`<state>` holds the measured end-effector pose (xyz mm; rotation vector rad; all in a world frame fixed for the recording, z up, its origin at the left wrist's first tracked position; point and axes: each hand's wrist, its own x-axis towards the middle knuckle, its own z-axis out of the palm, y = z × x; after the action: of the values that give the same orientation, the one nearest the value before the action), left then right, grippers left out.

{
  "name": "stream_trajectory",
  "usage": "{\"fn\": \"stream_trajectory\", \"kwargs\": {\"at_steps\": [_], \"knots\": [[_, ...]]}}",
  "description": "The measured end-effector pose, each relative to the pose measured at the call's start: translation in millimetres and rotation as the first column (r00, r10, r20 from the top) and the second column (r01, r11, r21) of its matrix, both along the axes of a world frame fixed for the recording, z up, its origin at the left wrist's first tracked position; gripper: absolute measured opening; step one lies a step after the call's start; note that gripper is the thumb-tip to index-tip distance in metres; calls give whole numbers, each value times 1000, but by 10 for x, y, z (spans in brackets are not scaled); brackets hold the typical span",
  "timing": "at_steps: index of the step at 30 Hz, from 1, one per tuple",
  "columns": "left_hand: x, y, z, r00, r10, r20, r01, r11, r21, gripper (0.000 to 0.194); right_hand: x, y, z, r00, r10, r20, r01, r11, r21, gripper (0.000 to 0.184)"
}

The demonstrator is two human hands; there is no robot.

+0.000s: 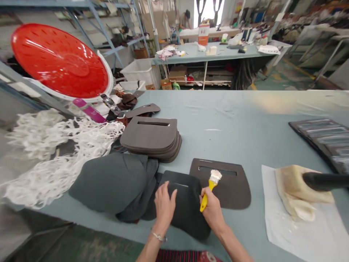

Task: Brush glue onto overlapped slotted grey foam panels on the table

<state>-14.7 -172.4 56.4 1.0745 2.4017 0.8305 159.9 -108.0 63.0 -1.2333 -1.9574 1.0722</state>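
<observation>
In my right hand (212,211) is a paintbrush with a yellow handle (204,202) and pale, coated bristles. The bristles are over the slot of a dark brown flat panel (231,194) with rounded corners, and I cannot tell whether they touch it. My left hand (165,203), fingers apart, rests at a black fabric piece (185,211) that has a narrow slit near its top. Left of it lies a heap of dark grey-green fabric (111,182). Behind, a stack of similar slotted brown panels (152,134) sits on the table.
On the right, a beige, crusted container (289,178) with a black handle stands on a white sheet (275,218). Farther right is a dark ribbed tray (324,134). White netting-like strips (73,153) and a large red basin (62,65) occupy the left. Another table (191,51) stands beyond.
</observation>
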Motion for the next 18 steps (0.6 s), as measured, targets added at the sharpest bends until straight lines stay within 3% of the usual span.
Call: {"fn": "stream_trajectory", "kwargs": {"at_steps": [2,5,8,10,12,15,18], "knots": [[-95,-13,-155,971,19,-240,-52,990,-133,63,108,23,-52,1000,-9,26,8,1000,19,6],[-207,-31,-320,952,-8,-308,-75,963,-258,78,208,52,-102,996,-68,51,66,997,45,4],[-332,-17,-422,990,8,-140,-54,943,-330,77,321,102,-191,985,-150,89,146,988,47,5],[-380,39,-478,1000,-9,26,17,943,-331,61,456,162,-280,972,-192,138,187,981,55,8],[-336,129,-527,984,-62,167,104,962,-254,45,648,249,-370,943,-241,230,228,970,81,17],[-76,275,-579,946,-135,293,181,974,-137,41,994,414,-465,849,-337,406,311,941,131,27],[259,362,-613,947,-166,276,185,982,-42,54,1293,567,-507,759,-407,508,379,911,164,24]]}}
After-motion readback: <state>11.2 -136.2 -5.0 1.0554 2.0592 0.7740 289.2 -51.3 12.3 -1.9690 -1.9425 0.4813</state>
